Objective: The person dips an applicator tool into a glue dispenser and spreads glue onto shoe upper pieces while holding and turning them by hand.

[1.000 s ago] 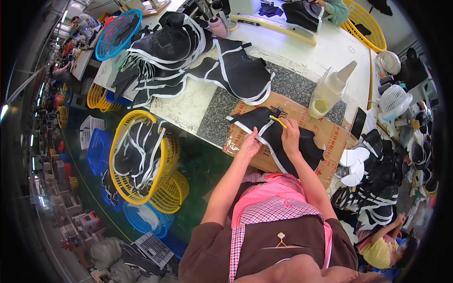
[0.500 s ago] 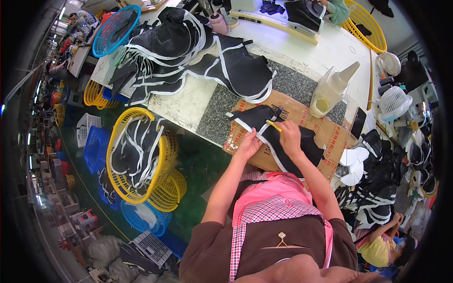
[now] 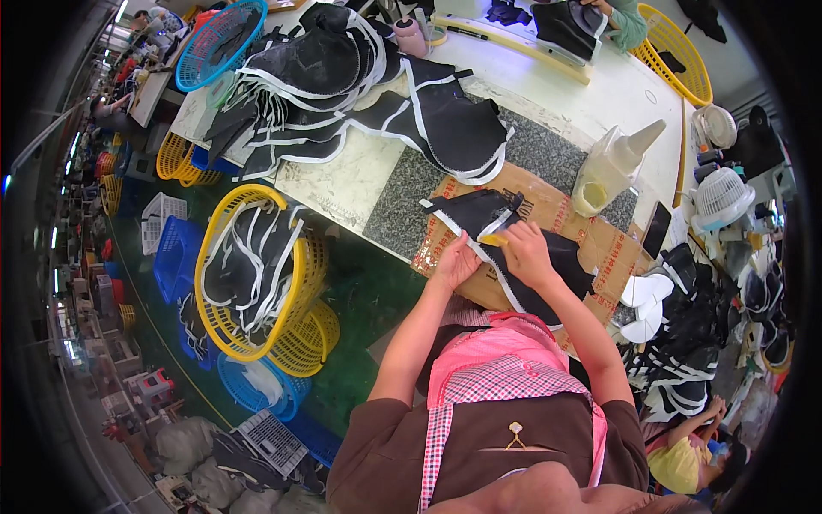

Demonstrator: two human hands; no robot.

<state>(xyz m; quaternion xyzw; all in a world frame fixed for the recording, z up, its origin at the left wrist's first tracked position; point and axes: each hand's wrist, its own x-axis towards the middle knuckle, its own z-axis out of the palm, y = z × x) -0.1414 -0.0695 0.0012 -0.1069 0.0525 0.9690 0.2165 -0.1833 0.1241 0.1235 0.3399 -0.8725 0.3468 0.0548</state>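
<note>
A black fabric piece with white edging (image 3: 565,261) lies on a flattened brown cardboard (image 3: 618,257) before me. My left hand (image 3: 456,261) pinches the white-trimmed near edge of this piece. My right hand (image 3: 527,254), fingers closed, grips a thin yellow stick-like tool (image 3: 494,242) low over the piece. The tool's tip is too small to make out. Just beyond the tool, a short white-edged part curves up on the fabric. A translucent bottle with a cone spout (image 3: 599,176) stands to the right, some yellowish stuff at its bottom.
More black white-edged pieces (image 3: 300,73) are heaped at the table's far left. A yellow basket (image 3: 205,257) of similar pieces stands left below the table. A phone (image 3: 657,230) and white fan (image 3: 719,197) are at right. Another person's sleeve (image 3: 629,26) shows at the far side.
My right hand has tilted and drawn the yellow tool closer to my left hand. A white-edged part now shows curved up beside it. The whole view has shifted slightly.
</note>
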